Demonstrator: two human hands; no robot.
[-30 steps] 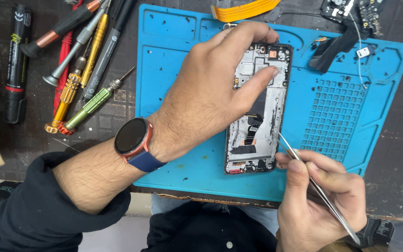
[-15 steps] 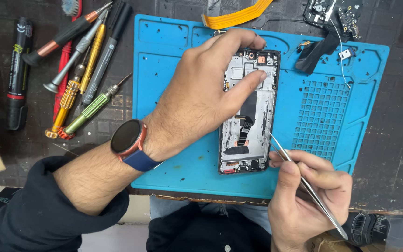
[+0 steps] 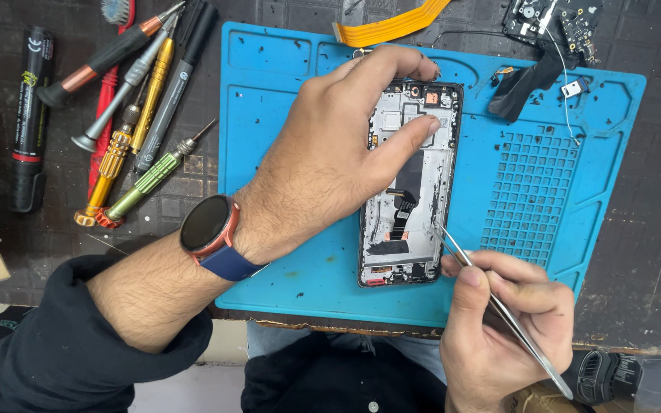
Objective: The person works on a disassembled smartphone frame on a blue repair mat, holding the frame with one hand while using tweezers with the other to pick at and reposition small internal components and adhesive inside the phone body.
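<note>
Desk: dark, scuffed, carrying everything listed.
Mat: blue, lying flat on the desk.
Phone: back removed, insides bare, lying at the mat's middle. Judged light, stiff and fragile; best held by its side edges, off the exposed parts.
Left hand: spread over the phone, fingertips pressing its upper half, grip clasping the frame.
Right hand: grip pinched around tweezers.
Tweezers: 1 thin steel pair, tips at the phone's right edge.
Screwdrivers: several, left of the mat.

Phone's left edge (under hand)
</note>
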